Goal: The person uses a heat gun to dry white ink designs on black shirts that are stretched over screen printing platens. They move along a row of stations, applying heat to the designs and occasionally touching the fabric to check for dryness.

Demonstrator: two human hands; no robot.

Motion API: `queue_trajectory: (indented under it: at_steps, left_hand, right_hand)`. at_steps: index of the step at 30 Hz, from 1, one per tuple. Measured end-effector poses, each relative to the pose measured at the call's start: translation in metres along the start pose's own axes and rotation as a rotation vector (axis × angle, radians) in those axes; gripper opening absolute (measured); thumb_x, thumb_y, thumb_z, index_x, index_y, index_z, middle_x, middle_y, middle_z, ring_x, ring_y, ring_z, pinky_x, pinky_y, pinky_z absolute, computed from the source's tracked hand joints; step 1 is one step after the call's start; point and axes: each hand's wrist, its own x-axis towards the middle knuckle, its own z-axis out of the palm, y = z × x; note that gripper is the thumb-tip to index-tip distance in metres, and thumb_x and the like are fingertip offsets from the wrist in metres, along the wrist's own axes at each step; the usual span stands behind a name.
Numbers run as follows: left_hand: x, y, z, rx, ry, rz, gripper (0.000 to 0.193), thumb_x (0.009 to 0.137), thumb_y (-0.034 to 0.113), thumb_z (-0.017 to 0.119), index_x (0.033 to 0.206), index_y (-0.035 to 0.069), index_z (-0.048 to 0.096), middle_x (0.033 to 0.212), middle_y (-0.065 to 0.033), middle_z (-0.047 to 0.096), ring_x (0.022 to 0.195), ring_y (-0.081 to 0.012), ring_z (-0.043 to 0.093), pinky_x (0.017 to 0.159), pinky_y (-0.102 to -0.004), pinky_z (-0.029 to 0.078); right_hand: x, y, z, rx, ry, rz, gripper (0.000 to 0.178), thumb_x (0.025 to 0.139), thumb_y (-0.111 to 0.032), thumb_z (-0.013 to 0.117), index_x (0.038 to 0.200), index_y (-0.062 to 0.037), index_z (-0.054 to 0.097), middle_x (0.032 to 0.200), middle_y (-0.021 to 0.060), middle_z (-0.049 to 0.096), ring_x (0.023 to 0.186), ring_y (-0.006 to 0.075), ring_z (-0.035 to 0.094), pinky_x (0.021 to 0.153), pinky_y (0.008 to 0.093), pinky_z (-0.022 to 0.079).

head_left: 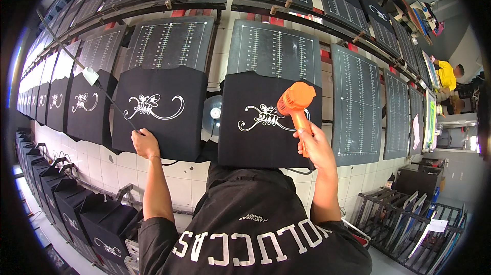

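Observation:
My right hand (316, 147) is closed round the handle of an orange heat gun (296, 97). The gun is over the right part of a black shirt piece (255, 150), its nozzle near a white line print (267, 116). My left hand (146, 143) is closed on a black power cord (118, 105), which runs up and left to a white plug connector (90, 75). Beneath that cord lies another black shirt piece (158, 144) with a similar print. Both pieces lie over dark boards marked with white scales. The right fingertips are partly hidden by the handle.
Rows of dark marked boards (356, 101) stand on metal rails (197, 2) ahead and to both sides. More printed black pieces (84, 102) line the left and lower left. A rack of framed screens (417, 224) stands lower right. A person in yellow (447, 75) is at far right.

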Motion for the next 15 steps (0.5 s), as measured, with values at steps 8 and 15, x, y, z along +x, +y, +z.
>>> queue_trajectory:
  at_steps: [8,15]
  left_hand:
    - [-0.001,0.002,-0.003,0.009,-0.004,-0.004,0.028,0.093,0.029,0.044,0.095,0.005,0.056,0.099,-0.0126,0.063,0.089,-0.0354,0.063,0.074,-0.0479,0.05]
    - [0.0,0.003,-0.004,-0.006,-0.016,-0.028,0.028,0.092,0.03,0.045,0.094,0.005,0.057,0.098,-0.0133,0.064,0.09,-0.0359,0.064,0.075,-0.0485,0.049]
  right_hand:
    - [0.004,-0.015,0.008,0.003,-0.105,0.038,0.037,0.097,-0.022,0.054,0.126,0.0001,0.052,0.09,0.0051,0.06,0.062,0.008,0.054,0.055,0.0241,0.049]
    - [0.012,-0.019,0.019,-0.007,-0.117,0.046,0.033,0.097,-0.021,0.052,0.122,0.0005,0.055,0.089,0.0053,0.061,0.062,0.0082,0.054,0.056,0.0247,0.048]
